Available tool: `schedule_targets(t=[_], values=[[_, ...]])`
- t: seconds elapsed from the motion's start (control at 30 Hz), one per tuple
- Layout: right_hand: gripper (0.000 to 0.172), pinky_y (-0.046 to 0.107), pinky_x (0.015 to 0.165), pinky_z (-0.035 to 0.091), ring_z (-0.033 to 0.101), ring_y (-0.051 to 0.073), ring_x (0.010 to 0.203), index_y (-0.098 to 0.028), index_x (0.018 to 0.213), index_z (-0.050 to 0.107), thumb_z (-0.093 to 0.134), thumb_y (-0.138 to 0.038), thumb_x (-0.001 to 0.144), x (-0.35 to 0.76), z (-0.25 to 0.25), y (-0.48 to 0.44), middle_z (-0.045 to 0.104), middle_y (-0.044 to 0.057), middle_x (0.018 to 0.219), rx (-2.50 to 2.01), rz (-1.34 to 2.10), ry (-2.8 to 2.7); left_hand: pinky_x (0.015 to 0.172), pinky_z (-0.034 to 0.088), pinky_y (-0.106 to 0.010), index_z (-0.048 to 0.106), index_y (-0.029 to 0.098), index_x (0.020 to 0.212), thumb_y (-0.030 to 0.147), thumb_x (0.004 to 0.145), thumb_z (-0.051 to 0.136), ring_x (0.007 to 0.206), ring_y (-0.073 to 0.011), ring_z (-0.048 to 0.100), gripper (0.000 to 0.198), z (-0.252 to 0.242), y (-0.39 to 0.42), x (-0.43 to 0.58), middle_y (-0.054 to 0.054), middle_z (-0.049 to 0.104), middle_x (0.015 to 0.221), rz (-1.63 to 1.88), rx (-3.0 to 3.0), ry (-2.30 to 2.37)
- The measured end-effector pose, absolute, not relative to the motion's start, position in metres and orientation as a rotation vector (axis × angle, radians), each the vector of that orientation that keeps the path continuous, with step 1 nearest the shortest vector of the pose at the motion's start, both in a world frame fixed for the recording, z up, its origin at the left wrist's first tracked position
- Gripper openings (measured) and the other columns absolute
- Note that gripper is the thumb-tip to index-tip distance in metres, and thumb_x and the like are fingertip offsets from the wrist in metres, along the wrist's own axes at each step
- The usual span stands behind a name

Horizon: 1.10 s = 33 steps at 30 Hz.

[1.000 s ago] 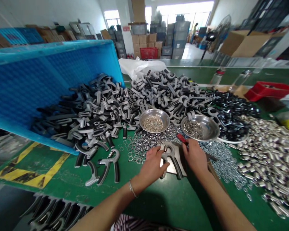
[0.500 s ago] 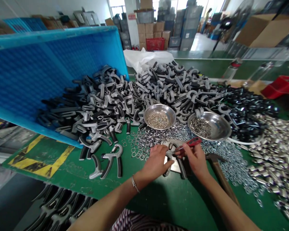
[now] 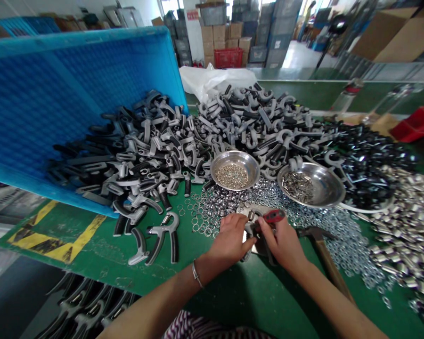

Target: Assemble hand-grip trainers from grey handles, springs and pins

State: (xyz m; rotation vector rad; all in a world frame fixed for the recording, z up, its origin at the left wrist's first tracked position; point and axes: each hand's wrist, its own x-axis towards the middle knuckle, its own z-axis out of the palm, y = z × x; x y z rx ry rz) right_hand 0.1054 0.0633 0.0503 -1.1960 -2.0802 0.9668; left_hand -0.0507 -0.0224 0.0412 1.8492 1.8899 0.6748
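Observation:
My left hand (image 3: 229, 237) is closed on a grey-and-black spring hand gripper (image 3: 248, 256), steadying it on a small metal plate (image 3: 257, 248). The gripper's coiled spring (image 3: 250, 215) shows just beyond my fingertips. In my right hand (image 3: 284, 242) is a red-handled tool (image 3: 273, 216), held over the same piece; its tip is hidden by my fingers, and I cannot tell its exact kind. Another spring hand gripper (image 3: 165, 238) lies to the left, beside a loose handle (image 3: 138, 247). A hammer (image 3: 327, 263) rests right of my right hand.
Two metal bowls, one with small brass-coloured parts (image 3: 236, 155) and one with pins (image 3: 330, 186), stand ahead. Beyond them is a heap of grey handles (image 3: 247, 117). A blue crate (image 3: 92, 61) lies at left. Metal rings (image 3: 201, 212), nuts (image 3: 353, 254) and silver cylinders (image 3: 406, 221) spread around.
My right hand has turned and the red-handled tool with it, its handle now nearer and lower-left than before. My left hand stays on the hand gripper. The view has shifted slightly.

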Motion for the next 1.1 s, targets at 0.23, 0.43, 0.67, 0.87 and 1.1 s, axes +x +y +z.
schedule_targets(t=[0.23, 0.43, 0.67, 0.87, 1.1], values=[[0.032, 0.03, 0.045, 0.046, 0.053, 0.017, 0.044, -0.023, 0.083, 0.051, 0.053, -0.054, 0.089, 0.086, 0.069, 0.119, 0.061, 0.0, 0.058, -1.017, 1.647, -1.894, 0.107, 0.033, -0.045, 0.052, 0.02, 0.126, 0.036, 0.088, 0.063, 0.123, -0.029, 0.046, 0.043, 0.046, -0.019, -0.05, -0.011, 0.054, 0.128, 0.641, 1.831, 1.88], [0.028, 0.035, 0.056, 0.057, 0.068, 0.02, 0.058, -0.028, 0.095, 0.044, 0.057, -0.052, 0.09, 0.101, 0.048, 0.12, 0.071, 0.0, 0.077, -1.019, 1.534, -1.587, 0.107, 0.033, -0.045, 0.051, 0.019, 0.129, 0.036, 0.088, 0.063, 0.123, -0.0296, 0.045, 0.047, 0.05, -0.016, -0.056, -0.011, 0.054, 0.13, 0.597, 1.818, 1.808], [0.025, 0.036, 0.055, 0.057, 0.07, 0.023, 0.062, -0.027, 0.095, 0.045, 0.055, -0.05, 0.093, 0.101, 0.033, 0.112, 0.072, 0.002, 0.078, -1.055, 1.353, -1.615, 0.106, 0.034, -0.045, 0.051, 0.018, 0.127, 0.037, 0.088, 0.063, 0.122, -0.029, 0.046, 0.046, 0.047, -0.016, -0.055, -0.011, 0.054, 0.129, 0.622, 1.822, 1.805], [0.025, 0.035, 0.055, 0.056, 0.07, 0.023, 0.062, -0.027, 0.096, 0.043, 0.052, -0.05, 0.095, 0.099, 0.033, 0.113, 0.072, 0.003, 0.078, -1.074, 1.342, -1.611, 0.106, 0.034, -0.044, 0.052, 0.019, 0.127, 0.036, 0.088, 0.064, 0.121, -0.0281, 0.047, 0.045, 0.049, -0.016, -0.054, -0.01, 0.055, 0.129, 0.63, 1.804, 1.825], [0.023, 0.034, 0.061, 0.047, 0.069, 0.028, 0.067, -0.022, 0.094, 0.043, 0.049, -0.045, 0.093, 0.087, 0.046, 0.109, 0.069, 0.009, 0.072, -1.258, 0.738, -2.286, 0.108, 0.033, -0.044, 0.052, 0.019, 0.126, 0.037, 0.088, 0.062, 0.122, -0.0284, 0.047, 0.044, 0.049, -0.015, -0.053, -0.01, 0.054, 0.13, 0.603, 1.822, 1.842]])
